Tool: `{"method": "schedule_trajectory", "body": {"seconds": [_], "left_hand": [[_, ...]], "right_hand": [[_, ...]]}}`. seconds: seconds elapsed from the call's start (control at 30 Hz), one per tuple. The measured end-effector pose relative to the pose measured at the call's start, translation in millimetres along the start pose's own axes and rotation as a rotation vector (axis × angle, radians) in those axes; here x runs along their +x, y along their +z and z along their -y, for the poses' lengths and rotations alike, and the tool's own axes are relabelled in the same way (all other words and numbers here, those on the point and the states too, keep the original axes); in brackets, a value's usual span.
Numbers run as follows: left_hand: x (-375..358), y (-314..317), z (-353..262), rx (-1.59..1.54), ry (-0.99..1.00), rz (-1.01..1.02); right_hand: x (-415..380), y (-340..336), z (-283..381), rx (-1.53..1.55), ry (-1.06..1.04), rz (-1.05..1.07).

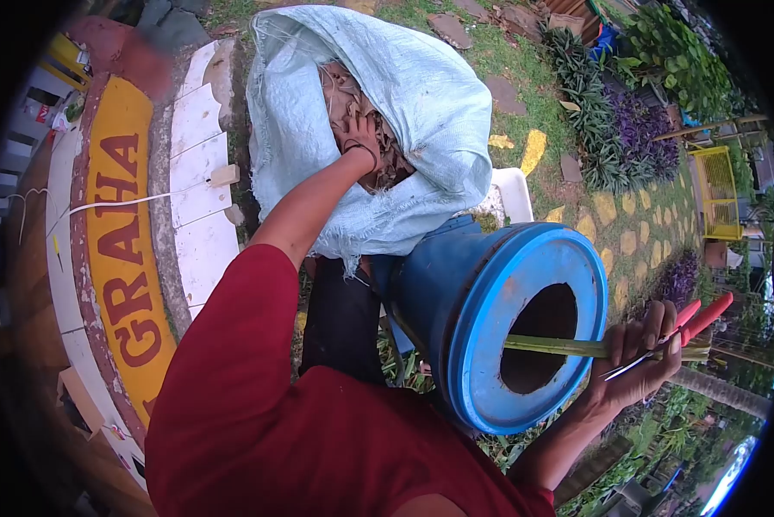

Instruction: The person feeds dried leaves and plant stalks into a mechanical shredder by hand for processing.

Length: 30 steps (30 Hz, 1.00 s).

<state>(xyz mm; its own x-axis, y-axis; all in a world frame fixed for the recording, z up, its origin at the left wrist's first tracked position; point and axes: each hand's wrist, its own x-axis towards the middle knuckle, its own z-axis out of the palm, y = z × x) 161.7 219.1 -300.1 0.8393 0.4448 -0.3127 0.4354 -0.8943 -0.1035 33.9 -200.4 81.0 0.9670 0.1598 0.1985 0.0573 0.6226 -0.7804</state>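
My left hand (360,136), a dark band at its wrist, reaches into a large pale blue woven sack (430,95). Its fingers lie spread on the brown dry leaves (342,93) inside. My right hand (641,358) is closed around a long green stalk (559,345) and a pair of red-handled pruning shears (704,317), whose metal blade shows below the fingers. The stalk's far end overlaps the round opening in the lid of a blue plastic barrel (533,405). That barrel leans close against my body, between my two arms.
A white container (512,195) stands between sack and barrel. At left runs a yellow wall (115,121) with red lettering, beside white tiles (199,172). Yellow stepping stones (628,241), grass and purple plants (637,129) lie to the right, near a yellow metal rack (717,194).
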Motion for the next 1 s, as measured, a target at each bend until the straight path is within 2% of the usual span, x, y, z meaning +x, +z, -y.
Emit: {"method": "schedule_trajectory", "body": {"seconds": [0.03,0.1,0.2,0.23,0.3,0.37,0.5,0.57,0.63,0.73,0.83,0.87,1.0], "left_hand": [[9.2,13.4,-4.9,0.017,-0.024,-0.135],[-4.1,4.4,-3.8,-0.017,-0.013,-0.181],[-17.3,-1.2,14.5,-0.006,0.149,-0.304],[-19.9,-10.5,26.6,-0.003,0.147,-0.308],[-15.5,-33.2,45.0,-0.291,0.328,-0.115],[-26.9,-56.0,55.5,-0.225,0.348,-0.167],[-58.8,-99.7,69.5,-0.330,0.368,-0.274],[-60.4,-106.6,80.6,-0.567,0.433,-0.266],[-61.9,-109.5,90.5,-0.623,0.476,-0.312],[-70.4,-137.1,92.1,-0.766,0.464,-0.332],[-74.2,-175.5,97.3,-1.064,0.436,-0.481],[-72.4,-190.7,102.7,-0.926,0.455,-0.520],[-102.8,-254.1,113.2,-1.160,0.475,-0.405]], "right_hand": [[-1.1,-0.6,2.2,0.001,-0.003,-0.001],[-6.2,-2.2,9.1,-0.001,-0.019,0.001],[-12.4,-3.0,21.8,-0.043,-0.074,-0.025],[-14.8,-3.7,25.7,-0.065,-0.084,-0.039],[-17.0,-4.8,33.3,-0.080,-0.098,-0.028],[-18.9,-7.6,39.1,-0.081,-0.131,-0.026],[-24.2,-1.4,55.9,-0.060,-0.187,-0.038],[-27.8,4.6,63.7,-0.094,-0.221,-0.062],[-32.2,8.1,69.3,-0.146,-0.273,-0.157],[-40.8,12.0,75.2,-0.162,-0.312,-0.169],[-48.9,11.5,77.4,-0.171,-0.319,-0.178],[-51.4,12.9,77.3,-0.178,-0.328,-0.205],[-60.0,8.0,84.5,-0.188,-0.371,-0.240]]}}
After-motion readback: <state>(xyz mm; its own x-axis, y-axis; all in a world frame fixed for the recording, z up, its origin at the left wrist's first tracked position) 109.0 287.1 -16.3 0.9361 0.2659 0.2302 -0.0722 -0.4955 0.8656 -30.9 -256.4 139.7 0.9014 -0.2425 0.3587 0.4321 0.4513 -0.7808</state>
